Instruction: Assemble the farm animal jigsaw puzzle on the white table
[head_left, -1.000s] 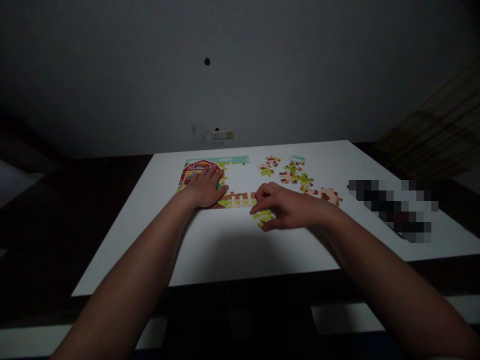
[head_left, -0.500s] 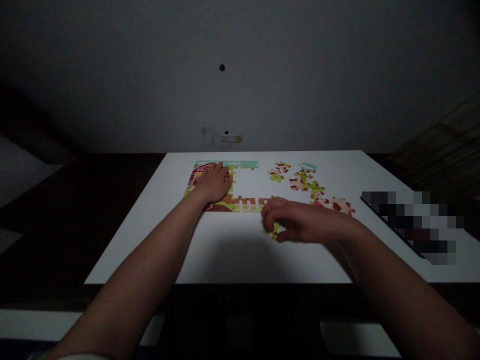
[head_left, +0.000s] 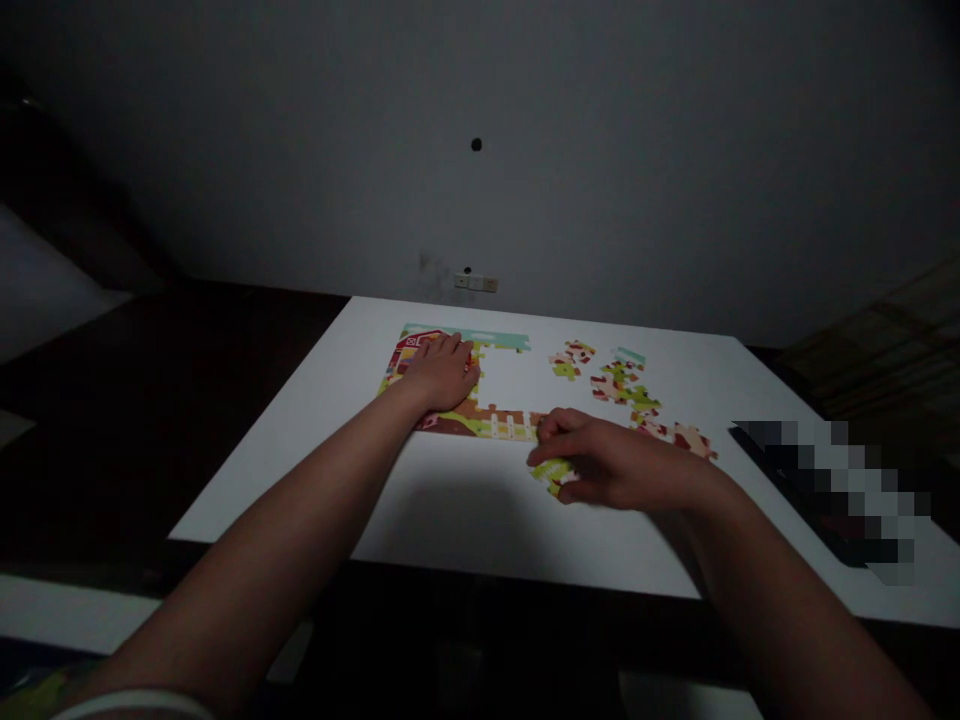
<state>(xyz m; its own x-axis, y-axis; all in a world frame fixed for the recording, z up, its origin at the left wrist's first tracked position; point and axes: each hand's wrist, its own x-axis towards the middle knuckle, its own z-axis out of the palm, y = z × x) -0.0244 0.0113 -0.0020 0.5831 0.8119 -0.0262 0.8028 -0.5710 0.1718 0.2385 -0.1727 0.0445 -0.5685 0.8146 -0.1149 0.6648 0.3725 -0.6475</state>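
A partly joined jigsaw puzzle with a red barn lies on the white table. My left hand rests flat on its left part, fingers stretched out. Just off the puzzle's front right corner, my right hand has its fingers curled round a green puzzle piece, partly hidden by the fingers. Behind and to the right of that hand lie loose puzzle pieces, green, cream and brown; some are overlapped by the hand and wrist.
The white table has its front edge close to me. At its right side lies a dark flat object, mostly blurred out. A grey wall with a socket strip stands behind the table.
The camera view has tilted and shifted slightly. My right hand has turned the green puzzle piece a little, and more of it shows. The left hand stays on the puzzle.
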